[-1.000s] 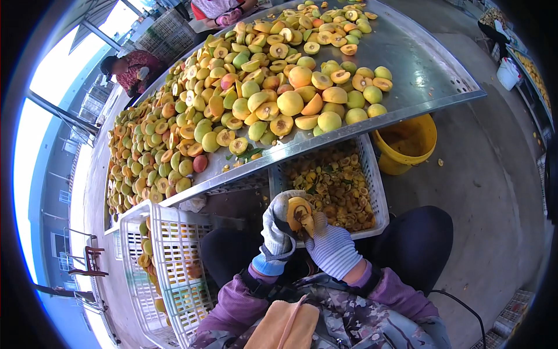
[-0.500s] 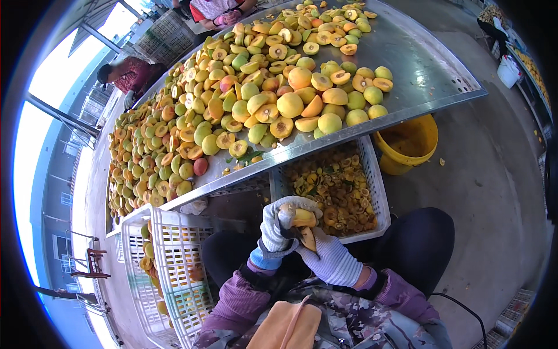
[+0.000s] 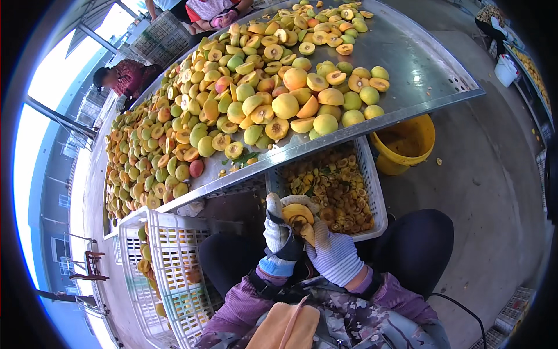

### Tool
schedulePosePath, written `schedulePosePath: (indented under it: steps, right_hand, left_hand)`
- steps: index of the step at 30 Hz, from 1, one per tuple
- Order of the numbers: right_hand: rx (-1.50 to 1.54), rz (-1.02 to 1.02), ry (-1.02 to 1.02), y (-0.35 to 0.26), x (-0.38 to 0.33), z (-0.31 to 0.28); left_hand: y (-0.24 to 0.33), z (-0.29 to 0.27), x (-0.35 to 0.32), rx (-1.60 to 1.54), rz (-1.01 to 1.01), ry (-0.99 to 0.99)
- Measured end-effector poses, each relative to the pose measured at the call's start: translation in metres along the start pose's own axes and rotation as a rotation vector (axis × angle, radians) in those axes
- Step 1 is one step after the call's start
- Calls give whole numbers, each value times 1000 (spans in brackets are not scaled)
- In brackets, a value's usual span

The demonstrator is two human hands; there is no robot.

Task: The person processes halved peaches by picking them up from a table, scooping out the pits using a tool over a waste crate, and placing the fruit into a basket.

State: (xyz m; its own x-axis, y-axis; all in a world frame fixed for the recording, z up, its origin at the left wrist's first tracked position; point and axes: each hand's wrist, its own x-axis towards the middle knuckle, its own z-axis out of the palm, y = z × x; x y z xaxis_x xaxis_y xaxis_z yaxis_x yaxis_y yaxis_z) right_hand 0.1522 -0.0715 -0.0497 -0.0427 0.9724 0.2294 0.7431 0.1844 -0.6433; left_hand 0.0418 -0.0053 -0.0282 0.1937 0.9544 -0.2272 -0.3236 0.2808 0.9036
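My left hand (image 3: 280, 237), in a grey-white knit glove, cups a yellow peach half (image 3: 297, 214) with its cut face up and its thumb raised along the side. My right hand (image 3: 336, 255), in a striped white glove, is closed against the fruit's near side. At its fingertips a narrow tan-yellow piece (image 3: 308, 234) sticks out; whether it is peach flesh or a tool handle I cannot tell. Both hands are above my lap, just short of a white crate (image 3: 381, 200) of pits and brown-yellow scraps (image 3: 334, 189).
A metal table (image 3: 407, 64) bears a big heap of halved peaches (image 3: 232, 99). A yellow bucket (image 3: 401, 163) stands under its edge on the right. A white slotted basket (image 3: 180, 250) with peaches is at my left. Two co-workers (image 3: 131, 78) (image 3: 212, 11) sit beyond the table.
My left hand has turned and its thumb has lifted, so the peach's cut face now shows. My right hand has shifted slightly up and right, staying against the fruit.
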Motion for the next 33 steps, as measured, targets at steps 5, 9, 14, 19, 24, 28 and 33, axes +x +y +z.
schedulePosePath:
  steps: [5, 9, 14, 19, 24, 28, 33]
  right_hand:
    - [69, 33, -121, -1, -1, -4]
    - [166, -14, -125, 1, -2, -2]
    - [291, 52, -156, -7, -2, -10]
    - [455, 64, -203, -2, -4, -5]
    - [443, 65, -218, -1, -5, -8]
    - [538, 97, -275, -5, -3, -16]
    - [583, 120, -274, -3, -3, -13]
  left_hand:
    - [-7, -10, 1, -70, -60, 32]
    - [-3, -11, -2, 71, 38, 23]
    - [4, -10, -4, 224, 195, -17]
    - [9, -8, -5, 258, 212, 5]
    - [13, 0, -8, 379, 271, 1]
    - [20, 4, -11, 389, 269, 0]
    - [27, 0, -5, 280, 42, -110]
